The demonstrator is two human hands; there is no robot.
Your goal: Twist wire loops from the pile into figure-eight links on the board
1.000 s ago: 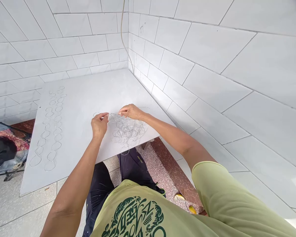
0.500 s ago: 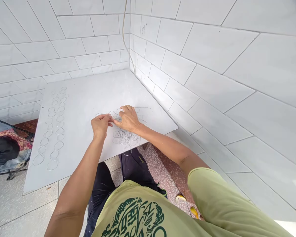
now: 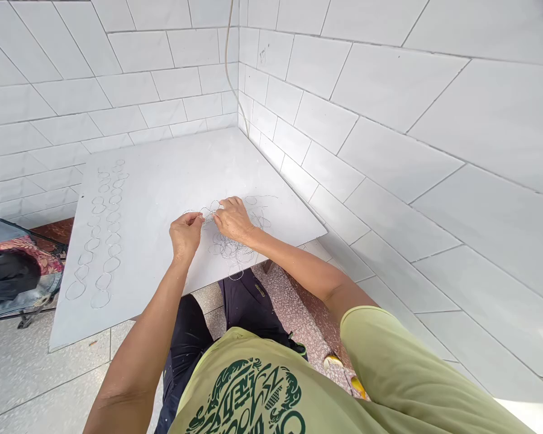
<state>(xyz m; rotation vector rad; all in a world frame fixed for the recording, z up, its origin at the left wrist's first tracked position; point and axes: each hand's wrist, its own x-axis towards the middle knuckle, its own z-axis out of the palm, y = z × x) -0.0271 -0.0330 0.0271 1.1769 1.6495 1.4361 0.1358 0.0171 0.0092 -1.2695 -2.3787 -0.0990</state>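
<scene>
Thin wire bent into loops runs between my two hands above the white board (image 3: 158, 175). My left hand (image 3: 186, 234) pinches the wire between thumb and fingertips. Just to its right, my right hand (image 3: 233, 218) is closed on the same looped wire, its fingers curled and partly hiding it. Under and beside my right wrist lies a tangled pile of wire loops (image 3: 233, 246), and one loop hangs past the board's near edge. Two columns of twisted figure-eight wire loops (image 3: 114, 235) lie along the board's left side.
White tiled walls (image 3: 308, 108) meet at the corner behind the board, where a pale cable (image 3: 227, 66) hangs down. A folding chair (image 3: 18, 271) with dark cloth stands at the left. Yellow-and-white shoes (image 3: 333, 361) rest on the floor at lower right.
My right hand has drawn its fingers in from a more spread pose and closed on the wire. My left hand has shifted only slightly. The view has turned a little.
</scene>
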